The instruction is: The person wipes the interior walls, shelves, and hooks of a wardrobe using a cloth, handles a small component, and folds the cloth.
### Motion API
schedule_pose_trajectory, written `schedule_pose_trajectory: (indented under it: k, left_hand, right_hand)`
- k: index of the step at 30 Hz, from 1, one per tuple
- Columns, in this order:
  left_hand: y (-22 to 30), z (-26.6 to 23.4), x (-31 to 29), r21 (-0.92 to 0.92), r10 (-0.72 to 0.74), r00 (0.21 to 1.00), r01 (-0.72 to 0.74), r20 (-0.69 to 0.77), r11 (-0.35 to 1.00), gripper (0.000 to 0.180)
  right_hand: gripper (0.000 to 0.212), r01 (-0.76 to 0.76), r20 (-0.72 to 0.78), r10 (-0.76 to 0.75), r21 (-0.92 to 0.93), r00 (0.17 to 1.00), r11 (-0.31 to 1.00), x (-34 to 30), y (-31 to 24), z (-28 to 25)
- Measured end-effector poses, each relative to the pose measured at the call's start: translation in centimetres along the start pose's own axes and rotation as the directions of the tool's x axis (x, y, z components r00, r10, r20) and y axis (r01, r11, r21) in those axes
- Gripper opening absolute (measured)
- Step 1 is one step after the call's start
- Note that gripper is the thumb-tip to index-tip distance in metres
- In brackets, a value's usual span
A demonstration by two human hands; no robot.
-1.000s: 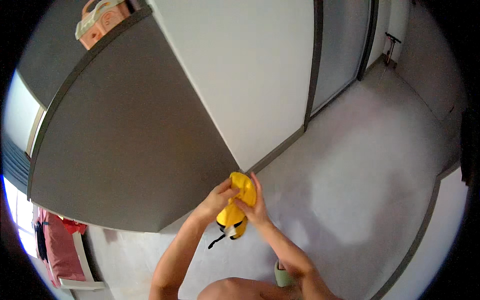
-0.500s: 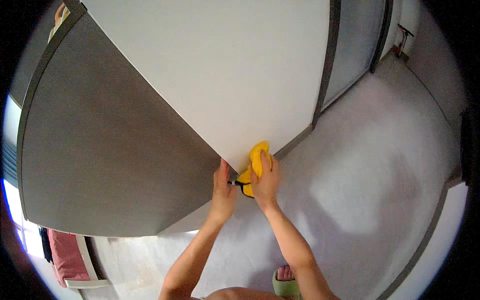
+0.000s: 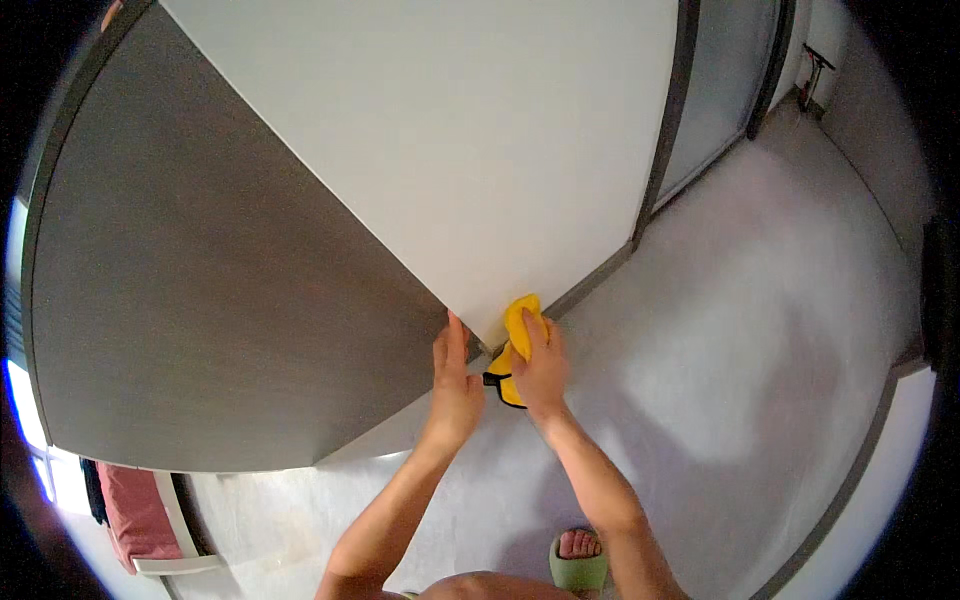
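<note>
A yellow cloth [image 3: 521,325] with black edging is bunched in my right hand [image 3: 543,370], its fingers closed over it. The cloth rests against the low corner of the white wall panel [image 3: 450,130], and its lower part hangs down with a small black tab showing. My left hand [image 3: 456,390] lies with fingers stretched upward along the lower corner of the dark grey-brown panel [image 3: 220,270], beside the seam with the white one. It is apart from the cloth and holds nothing that I can see.
A grey floor [image 3: 700,400] spreads below and to the right. A framed glass door [image 3: 715,100] stands at the upper right, with a squeegee-like tool [image 3: 815,75] in the far corner. Pink fabric [image 3: 140,510] lies at the lower left. A green slipper [image 3: 578,570] is on my foot.
My right hand and the cloth have shifted slightly right and down, away from my left hand. The left hand stays by the dark panel's corner. The view has shifted a little.
</note>
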State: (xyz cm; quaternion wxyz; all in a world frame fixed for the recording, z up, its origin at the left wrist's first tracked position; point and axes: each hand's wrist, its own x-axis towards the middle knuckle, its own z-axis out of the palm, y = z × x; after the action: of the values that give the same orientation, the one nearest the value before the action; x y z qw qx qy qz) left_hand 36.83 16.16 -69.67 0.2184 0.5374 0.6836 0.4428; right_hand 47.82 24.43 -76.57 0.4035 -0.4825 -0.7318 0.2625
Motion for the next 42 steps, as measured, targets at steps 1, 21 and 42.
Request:
schedule_pose_trajectory:
  k: [1, 21, 42]
  left_hand:
    - [0.4, -0.3, -0.2, 0.001, -0.009, 1.0, 0.009, -0.001, 1.0, 0.098]
    - [-0.3, 0.6, -0.1, 0.019, -0.101, 0.995, 0.101, 0.019, 0.995, 0.1]
    - [0.5, 0.9, 0.6, 0.042, -0.117, 0.988, 0.114, 0.103, 0.993, 0.099]
  right_hand:
    - [0.052, -0.035, 0.038, 0.036, -0.009, 0.999, 0.999, 0.0, -0.6, -0.7]
    - [0.063, 0.076, 0.095, -0.064, -0.132, 0.993, 0.988, -0.2, 0.2, -0.3]
    - [0.059, 0.129, -0.086, -0.131, -0.033, 0.988, 0.991, 1.9, 0.2, -1.7]
